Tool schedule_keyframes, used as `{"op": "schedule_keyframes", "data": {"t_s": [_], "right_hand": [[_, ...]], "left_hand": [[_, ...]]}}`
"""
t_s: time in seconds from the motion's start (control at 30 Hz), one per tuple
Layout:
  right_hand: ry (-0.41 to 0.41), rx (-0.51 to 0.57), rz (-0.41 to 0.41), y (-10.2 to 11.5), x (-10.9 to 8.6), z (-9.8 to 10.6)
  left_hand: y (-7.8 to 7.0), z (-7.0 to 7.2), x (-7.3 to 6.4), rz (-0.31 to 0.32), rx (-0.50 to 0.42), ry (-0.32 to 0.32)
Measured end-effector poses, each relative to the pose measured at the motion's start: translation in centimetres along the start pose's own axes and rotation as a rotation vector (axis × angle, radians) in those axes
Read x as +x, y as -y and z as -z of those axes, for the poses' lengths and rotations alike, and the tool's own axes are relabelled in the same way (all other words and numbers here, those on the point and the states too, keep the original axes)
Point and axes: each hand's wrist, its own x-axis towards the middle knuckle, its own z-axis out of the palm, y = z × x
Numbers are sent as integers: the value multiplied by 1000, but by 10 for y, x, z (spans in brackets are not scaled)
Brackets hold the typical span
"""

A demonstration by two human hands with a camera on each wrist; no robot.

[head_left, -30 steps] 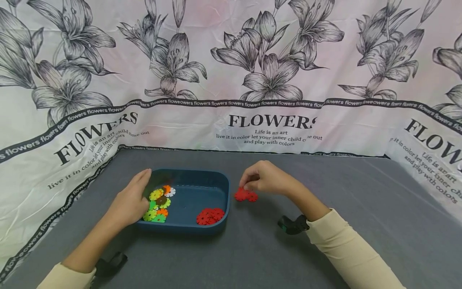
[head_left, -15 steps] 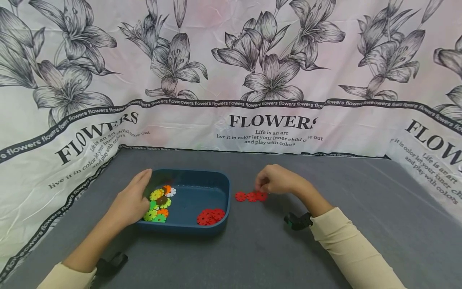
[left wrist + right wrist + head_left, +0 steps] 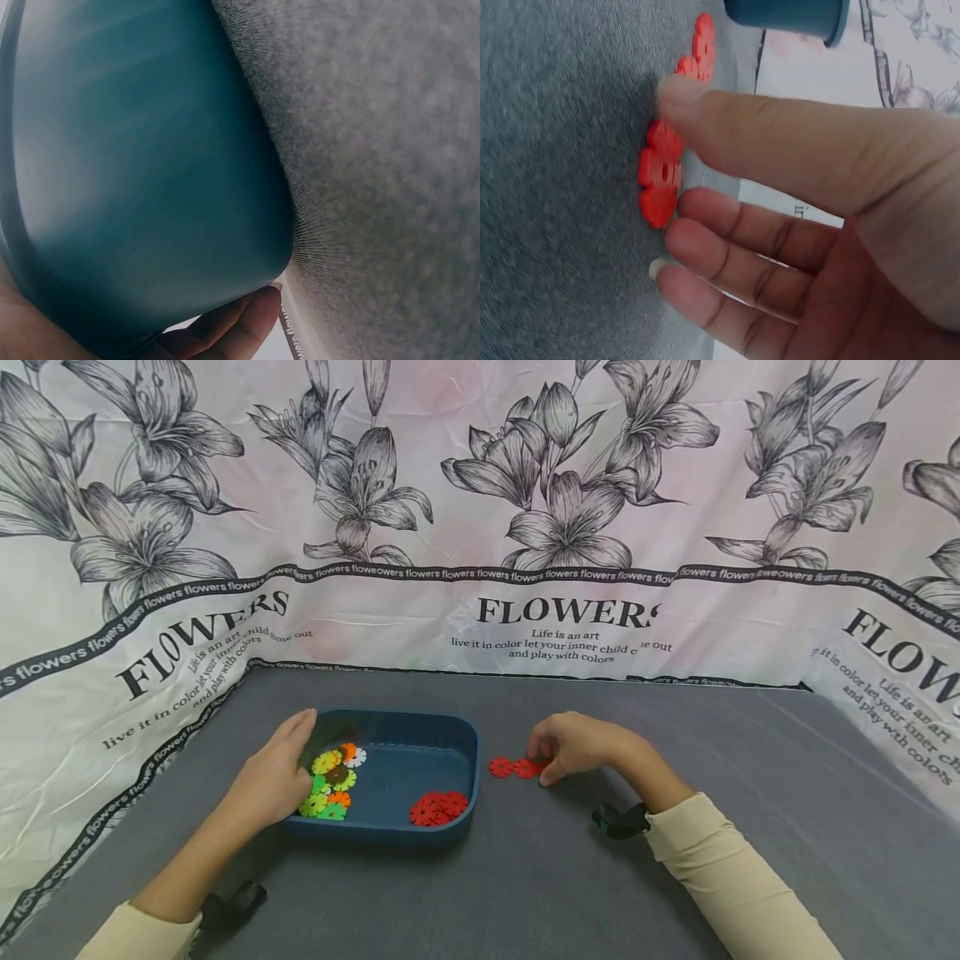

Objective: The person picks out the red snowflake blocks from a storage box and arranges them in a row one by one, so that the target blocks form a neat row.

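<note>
My left hand (image 3: 273, 777) grips the left end of a dark blue plastic tray (image 3: 378, 837). In the left wrist view its fingertips press the outer wall of the tray (image 3: 150, 165). My right hand (image 3: 573, 745) is low over the grey tabletop, right of the tray. In the right wrist view, a red notched snowflake disc (image 3: 658, 206) lies flat between its thumb and curled fingertips. Two more red discs (image 3: 500, 767) lie to its left in a row; in the head view my fingers partly hide the third.
Several red discs (image 3: 438, 808) lie in the tray's near right corner. Yellow, green, orange, white and brown discs (image 3: 327, 763) are bunched at its left end. A flower-printed cloth (image 3: 405, 618) hangs behind the grey table (image 3: 525, 885).
My right hand has shifted right along the row, where a third red disc now lies. Its thumb and fingers have spread around that disc. The left hand and tray have not moved.
</note>
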Motion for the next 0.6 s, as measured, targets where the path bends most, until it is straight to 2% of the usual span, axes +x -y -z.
{"op": "schedule_keyframes", "data": {"t_s": [0.2, 0.6], "right_hand": [[-6, -42, 2, 4, 0, -3], [-19, -11, 11, 5, -1, -3]], "left_hand": [[0, 0, -1, 1, 1, -3], [1, 0, 0, 8, -3, -6]]}}
